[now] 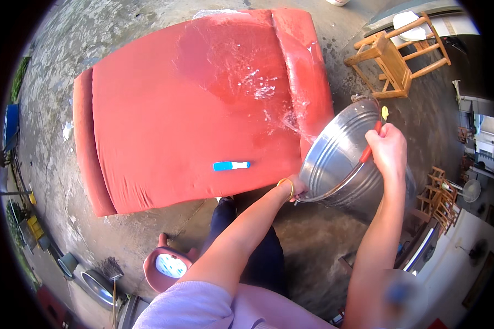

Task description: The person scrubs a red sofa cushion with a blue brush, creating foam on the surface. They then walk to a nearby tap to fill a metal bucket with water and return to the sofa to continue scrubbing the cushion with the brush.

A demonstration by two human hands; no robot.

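My right hand [387, 148] grips the red sleeve on the handle of a large metal bucket [333, 144], which is tipped towards a red fabric-covered cushion or mattress [160, 107]. My left hand [298, 187], below a yellow bangle, holds the bucket's lower rim. Water [259, 84] splashes over the right part of the red fabric, where a darker wet patch spreads. A blue and white brush or similar handled item [231, 165] lies on the fabric's near part; its exact kind is unclear.
A wooden chair [395, 61] lies tipped at the upper right. A pink-brown child's seat or stool [156, 267] stands near my legs. A broom [112, 269] and a metal basin [96, 288] are at the lower left. Stacked wooden chairs [436, 197] stand at the right on wet concrete.
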